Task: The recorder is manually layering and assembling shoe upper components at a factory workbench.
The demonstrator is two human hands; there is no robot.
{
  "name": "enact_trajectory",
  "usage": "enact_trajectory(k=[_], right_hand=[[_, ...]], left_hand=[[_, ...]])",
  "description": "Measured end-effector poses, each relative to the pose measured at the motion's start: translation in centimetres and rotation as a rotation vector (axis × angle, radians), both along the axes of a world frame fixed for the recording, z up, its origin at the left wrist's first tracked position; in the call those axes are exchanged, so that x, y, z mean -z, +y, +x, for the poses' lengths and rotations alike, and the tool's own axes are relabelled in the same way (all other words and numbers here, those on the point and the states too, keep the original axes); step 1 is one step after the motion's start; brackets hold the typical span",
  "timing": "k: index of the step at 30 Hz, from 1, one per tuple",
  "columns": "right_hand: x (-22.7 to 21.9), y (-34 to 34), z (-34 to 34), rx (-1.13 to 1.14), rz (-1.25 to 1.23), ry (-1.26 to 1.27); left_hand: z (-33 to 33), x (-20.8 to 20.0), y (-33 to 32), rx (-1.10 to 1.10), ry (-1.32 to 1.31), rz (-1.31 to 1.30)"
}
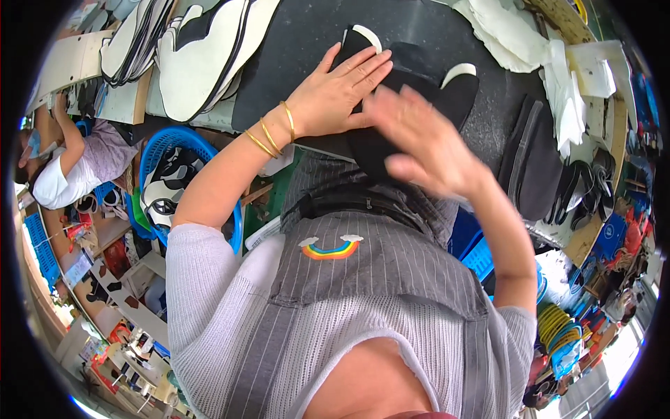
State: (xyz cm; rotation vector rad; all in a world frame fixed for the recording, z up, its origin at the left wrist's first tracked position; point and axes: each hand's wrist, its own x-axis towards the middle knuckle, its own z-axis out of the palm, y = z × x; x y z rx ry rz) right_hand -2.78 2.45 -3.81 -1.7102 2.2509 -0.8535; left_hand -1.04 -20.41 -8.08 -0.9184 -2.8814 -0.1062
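A black U-shaped cut piece [457, 100], which looks like a shoe upper, lies on the dark work surface [307, 42]. Both of its tips carry a white curved edge. My left hand [342, 89], with gold bangles on the wrist, rests flat on the left arm of the piece, fingers stretched out. Over the piece's middle is my right hand [426, 140], blurred by motion, its thumb apart and its fingers extended. Nothing shows in its grasp, and whether it touches the piece I cannot tell. Both hands partly cover the black piece.
Stacks of white and black cut pieces [195, 70] lie at the left. White sheets [502, 35] and stacked black pieces [532, 160] are at the right. A blue basket [148, 150] of pieces stands by my left arm. Another person [91, 150] works at the far left.
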Motion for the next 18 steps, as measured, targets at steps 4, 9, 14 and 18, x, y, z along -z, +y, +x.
enact_trajectory(k=[4,9,14,18], right_hand=[[3.0,2.4,-5.4,0.337,0.264,0.449],[3.6,2.4,-5.3,0.447,0.248,0.449],[3.7,2.7,-4.7,0.487,0.173,0.447],[0.4,1.5,0.3,0.139,-0.145,0.135]], left_hand=[[0.9,-0.2,0.8,-0.026,0.019,0.081],[4.1,-1.7,3.0,-0.707,-0.536,1.428],[0.8,-1.6,1.6,-0.626,-0.772,1.474],[1.2,-2.3,2.0,-0.548,-0.965,1.767]])
